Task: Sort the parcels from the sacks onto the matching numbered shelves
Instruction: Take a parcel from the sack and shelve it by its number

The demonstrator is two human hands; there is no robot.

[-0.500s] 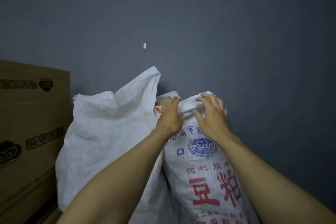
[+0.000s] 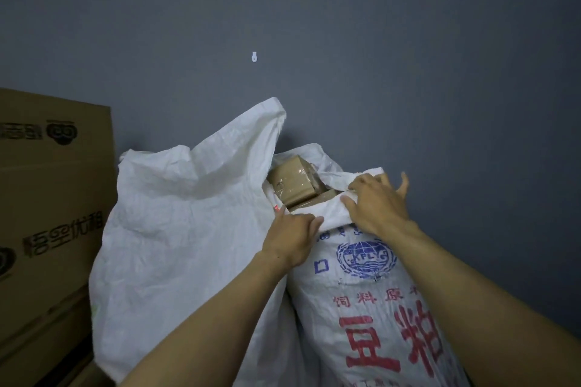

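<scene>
Right, I saw the left hand and right hand, fingers curled, gripping the rim of the printed sack; two parcels showed inside. One plain sack crowded left, cartons beyond.

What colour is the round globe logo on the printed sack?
Blue; the logo shows best in the head view.

Printed sack standing against the wall, plain sack touching its left side, stacked cartons further left, taped parcel in the printed sack's mouth, small hook on the wall above.
</scene>
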